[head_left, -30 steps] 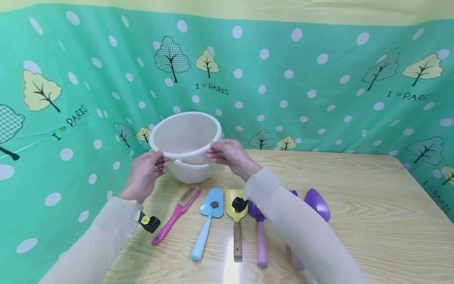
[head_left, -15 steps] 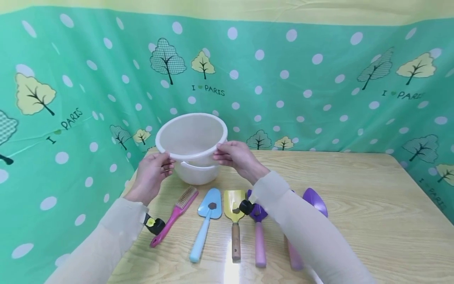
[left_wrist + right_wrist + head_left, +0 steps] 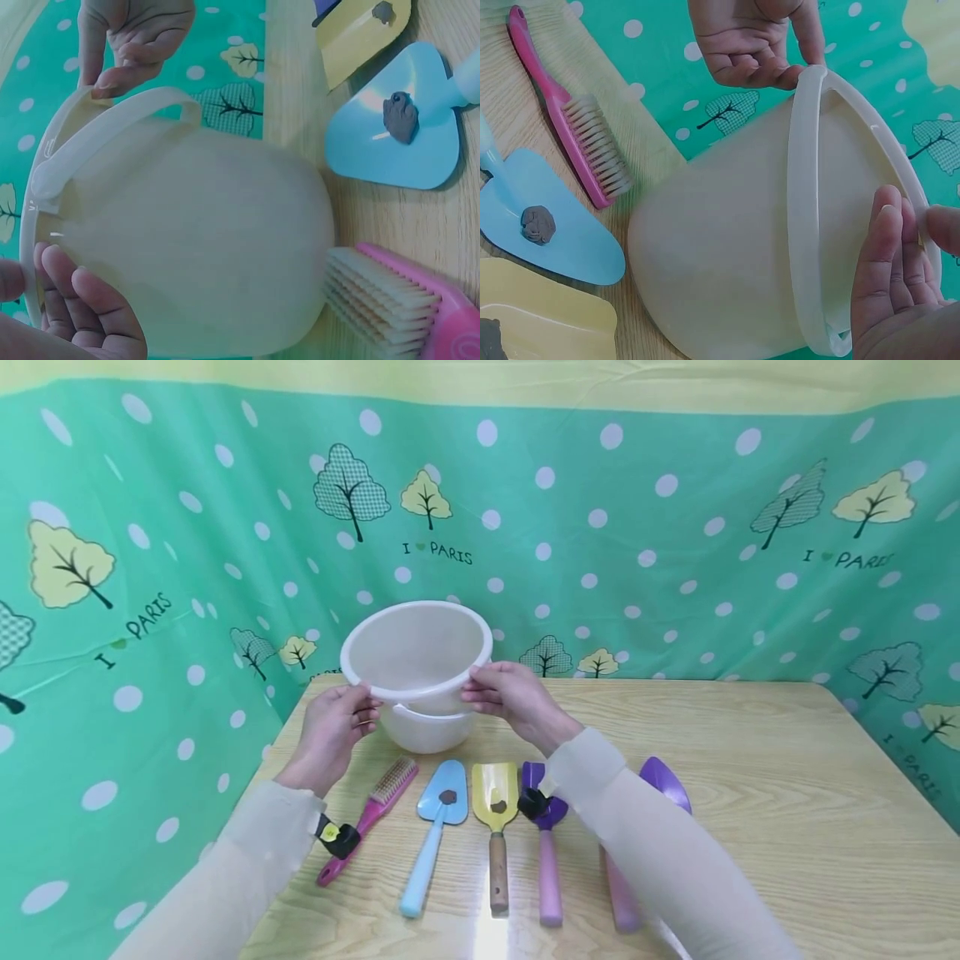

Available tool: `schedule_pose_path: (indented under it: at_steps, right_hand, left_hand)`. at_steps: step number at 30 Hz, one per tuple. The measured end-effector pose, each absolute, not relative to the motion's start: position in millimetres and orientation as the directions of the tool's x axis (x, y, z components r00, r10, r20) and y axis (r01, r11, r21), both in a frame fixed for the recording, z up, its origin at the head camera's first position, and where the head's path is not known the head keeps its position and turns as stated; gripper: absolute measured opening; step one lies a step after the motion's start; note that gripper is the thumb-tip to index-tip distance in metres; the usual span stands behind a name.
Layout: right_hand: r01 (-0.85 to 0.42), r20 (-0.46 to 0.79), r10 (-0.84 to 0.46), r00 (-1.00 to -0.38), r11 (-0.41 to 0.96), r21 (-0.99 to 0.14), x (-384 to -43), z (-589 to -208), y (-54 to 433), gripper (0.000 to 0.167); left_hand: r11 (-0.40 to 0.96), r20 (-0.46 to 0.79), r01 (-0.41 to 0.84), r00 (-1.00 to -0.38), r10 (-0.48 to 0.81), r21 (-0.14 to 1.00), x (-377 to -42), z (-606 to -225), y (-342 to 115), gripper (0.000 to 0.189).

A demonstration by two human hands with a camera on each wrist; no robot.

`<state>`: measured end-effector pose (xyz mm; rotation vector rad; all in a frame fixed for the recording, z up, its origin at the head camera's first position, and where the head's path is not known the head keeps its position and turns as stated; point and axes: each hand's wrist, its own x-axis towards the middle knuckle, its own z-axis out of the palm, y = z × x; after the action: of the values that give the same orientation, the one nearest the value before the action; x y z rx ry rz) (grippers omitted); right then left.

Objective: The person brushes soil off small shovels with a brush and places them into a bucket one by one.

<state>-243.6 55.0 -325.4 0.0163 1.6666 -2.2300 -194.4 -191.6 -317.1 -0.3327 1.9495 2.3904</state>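
1. Nearest me, my right sleeve (image 3: 667, 843) crosses the desk (image 3: 795, 793); a purple blade (image 3: 666, 785) and a pink handle (image 3: 622, 897) show on either side, and I can't tell whether they join.
2. Before me lie a pink brush (image 3: 375, 808), blue trowel (image 3: 442, 810), yellow scoop (image 3: 497, 820) and purple scoop (image 3: 550, 856). My wrist cameras partly cover the brush and purple scoop; the right wrist view shows the brush's length and a dark lump on the blue blade.
3. Beyond them, my left hand (image 3: 330, 731) and right hand (image 3: 525, 706) pinch the rim between thumb and fingers.
4. They hold a smooth white bucket (image 3: 427, 732), its mouth tipped toward me, at the desk's back left. Only the head view shows inside; the wrist views show the outer wall and carrying handle (image 3: 802, 217). Whether its base touches the desk is unclear.
5. Farthest hangs a green dotted curtain (image 3: 675, 527).
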Motion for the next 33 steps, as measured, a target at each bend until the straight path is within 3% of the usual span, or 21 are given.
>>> schedule_pose_path:
  at_steps: [33]
  right_hand:
    - [0.250, -0.179, -0.270, -0.946, -0.256, -0.934, -229.4, -325.7, 96.0, 0.017]
  left_hand:
    - [-0.156, -0.179, -0.165, -0.981, -0.081, 0.974, -197.3, -322.9, -153.8, 0.018]
